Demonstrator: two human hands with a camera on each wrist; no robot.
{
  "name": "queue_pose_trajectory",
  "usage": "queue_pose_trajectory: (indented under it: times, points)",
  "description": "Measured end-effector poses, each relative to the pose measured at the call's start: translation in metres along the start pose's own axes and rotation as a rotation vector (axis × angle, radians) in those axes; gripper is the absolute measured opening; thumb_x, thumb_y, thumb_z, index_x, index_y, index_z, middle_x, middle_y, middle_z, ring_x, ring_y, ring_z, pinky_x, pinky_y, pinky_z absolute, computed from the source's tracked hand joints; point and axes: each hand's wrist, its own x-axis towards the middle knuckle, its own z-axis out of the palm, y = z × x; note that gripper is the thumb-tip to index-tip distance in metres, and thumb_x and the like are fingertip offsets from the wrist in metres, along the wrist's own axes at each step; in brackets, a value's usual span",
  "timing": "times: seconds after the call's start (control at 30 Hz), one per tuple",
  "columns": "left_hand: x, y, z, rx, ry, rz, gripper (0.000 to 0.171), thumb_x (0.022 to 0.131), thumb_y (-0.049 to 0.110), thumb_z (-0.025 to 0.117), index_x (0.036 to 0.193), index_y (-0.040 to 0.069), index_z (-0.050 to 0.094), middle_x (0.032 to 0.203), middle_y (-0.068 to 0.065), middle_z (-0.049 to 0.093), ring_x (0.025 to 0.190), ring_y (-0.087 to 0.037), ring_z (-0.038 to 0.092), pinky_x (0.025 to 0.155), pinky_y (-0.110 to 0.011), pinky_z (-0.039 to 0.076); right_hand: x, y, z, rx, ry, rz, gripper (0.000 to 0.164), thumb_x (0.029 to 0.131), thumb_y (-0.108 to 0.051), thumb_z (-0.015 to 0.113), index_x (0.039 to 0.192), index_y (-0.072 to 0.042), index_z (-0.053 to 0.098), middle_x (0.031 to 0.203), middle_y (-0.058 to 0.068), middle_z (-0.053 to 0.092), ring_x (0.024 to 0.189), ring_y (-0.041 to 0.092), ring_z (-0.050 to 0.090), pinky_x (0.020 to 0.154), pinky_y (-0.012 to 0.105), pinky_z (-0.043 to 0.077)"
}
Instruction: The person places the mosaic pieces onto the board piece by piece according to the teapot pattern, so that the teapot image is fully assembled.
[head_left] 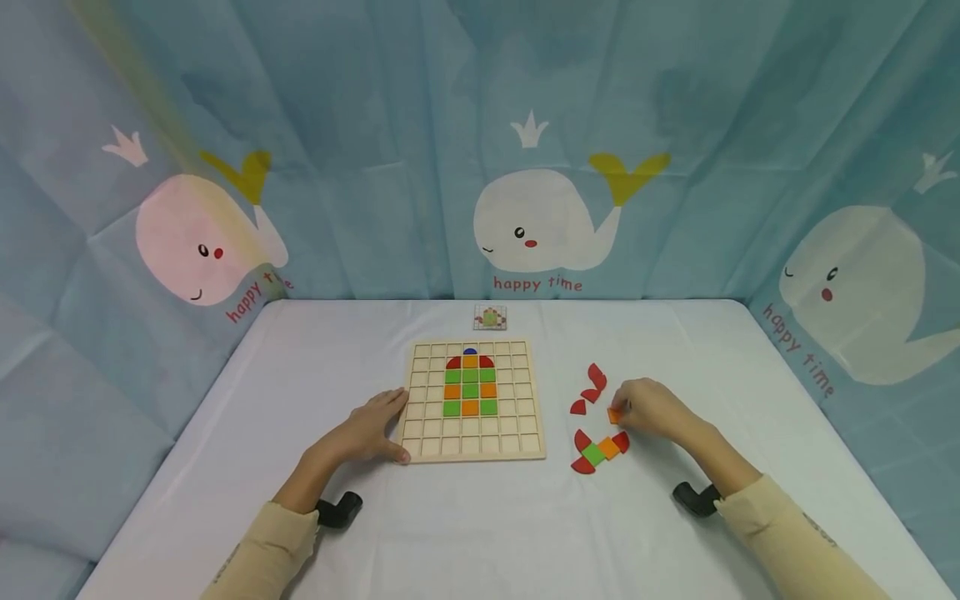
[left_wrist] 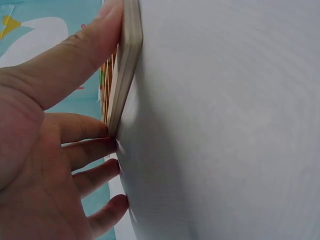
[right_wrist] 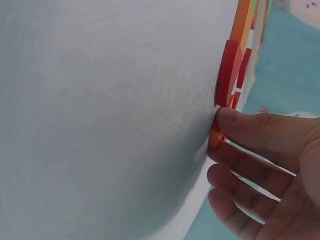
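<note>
A wooden grid board (head_left: 471, 448) lies on the table, with a block of green, orange and red tiles in its middle columns and a blue half-round piece (head_left: 470, 352) at the top. My left hand (head_left: 372, 427) rests at the board's left side, thumb on the near corner and relaxed fingers along the edge. In the left wrist view the thumb (left_wrist: 75, 60) lies against the board's edge (left_wrist: 125, 70). To the right of the board, my right hand (head_left: 651, 406) pinches an orange square tile (head_left: 614, 416) between thumb and fingertips, low at the tabletop.
Near the right hand lie a loose green square (head_left: 593, 454), an orange square (head_left: 608, 448) and several red quarter-round pieces (head_left: 582, 466). Behind the board sits a small pattern card (head_left: 490, 317). A whale-print curtain (head_left: 375, 233) encloses the white table (head_left: 480, 533).
</note>
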Motion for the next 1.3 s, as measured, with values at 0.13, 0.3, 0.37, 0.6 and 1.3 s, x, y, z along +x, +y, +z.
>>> queue_pose_trajectory:
  times: [0.13,0.3,0.37,0.6,1.3]
  points:
    - [0.0,0.001,-0.001,0.005,-0.006,-0.006,0.113,0.066,0.037,0.088,0.152,-0.002,0.026,0.159,-0.024,0.024,0.147,-0.046,0.02,0.114,-0.066,0.022,0.002,0.0,-0.001,-0.015,-0.023,0.003,0.017,0.078,-0.007,0.079,0.094,-0.005,0.075,0.09,0.005,0.071,0.082,0.019,0.06,0.08,0.038,0.058]
    - [-0.001,0.004,-0.002,-0.001,-0.016,-0.014,0.112,0.068,0.037,0.087,0.152,-0.002,0.025,0.159,-0.024,0.024,0.147,-0.045,0.019,0.114,-0.065,0.022,0.003,-0.001,-0.001,-0.017,-0.027,0.003,0.018,0.078,-0.01,0.079,0.095,-0.006,0.075,0.09,0.003,0.07,0.085,0.019,0.06,0.081,0.038,0.058]
    - [-0.001,0.006,-0.003,-0.002,-0.015,-0.014,0.111,0.068,0.036,0.087,0.152,-0.002,0.025,0.159,-0.025,0.024,0.147,-0.045,0.019,0.114,-0.065,0.022,0.004,-0.003,-0.002,0.006,-0.025,-0.005,0.018,0.078,-0.012,0.08,0.095,-0.006,0.076,0.09,0.002,0.07,0.085,0.018,0.059,0.08,0.036,0.058]
    - [-0.001,0.006,-0.004,0.016,-0.005,-0.011,0.111,0.067,0.036,0.088,0.151,-0.003,0.027,0.158,-0.025,0.026,0.146,-0.046,0.021,0.114,-0.066,0.023,0.011,-0.027,0.0,0.036,-0.008,-0.102,0.02,0.08,-0.018,0.08,0.096,-0.009,0.076,0.089,-0.003,0.07,0.083,0.014,0.057,0.075,0.028,0.054]
    - [-0.005,0.009,-0.002,-0.003,0.001,-0.028,0.111,0.065,0.033,0.089,0.151,-0.003,0.029,0.158,-0.025,0.026,0.146,-0.046,0.02,0.114,-0.066,0.021,0.059,-0.129,0.019,-0.049,0.007,-0.376,0.02,0.084,-0.024,0.076,0.1,-0.012,0.077,0.095,-0.003,0.071,0.089,0.013,0.055,0.082,0.029,0.051]
